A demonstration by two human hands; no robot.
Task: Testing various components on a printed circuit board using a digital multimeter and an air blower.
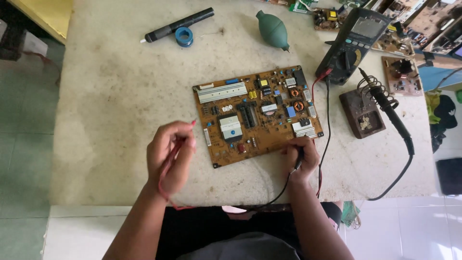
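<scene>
Near the front edge of the pale, stained desk (106, 110), a brown circuit board (257, 115) lay flat, its long axis running left to right with the right end turned slightly away from the person. The right hand (302, 161) sat at the board's near right corner, fingers closed around a black test probe (298, 162) whose tip appeared to touch the board close to a small finned heat sink there; its black lead (284, 188) trailed back over the desk edge. The left hand (171, 156) hovered just left of the board and apart from it, fingers curled around a red test probe (185, 139) whose tip pointed up and to the right, toward the board's near left corner. A red lead (166, 192) looped down from that hand past the wrist.

So the board lay to the right of the left hand and just beyond the right hand, which was the nearer of the two and already in contact.

Beyond the board's far right corner stood a dark multimeter (353, 45), its cables running down along the board's right side. Right of the board a soldering iron (390, 113) rested in a coil stand on a rusty base. Farther back lay a green rubber blower (273, 30), a blue solder spool (184, 36) and a black pen-shaped tool (180, 24).
</scene>
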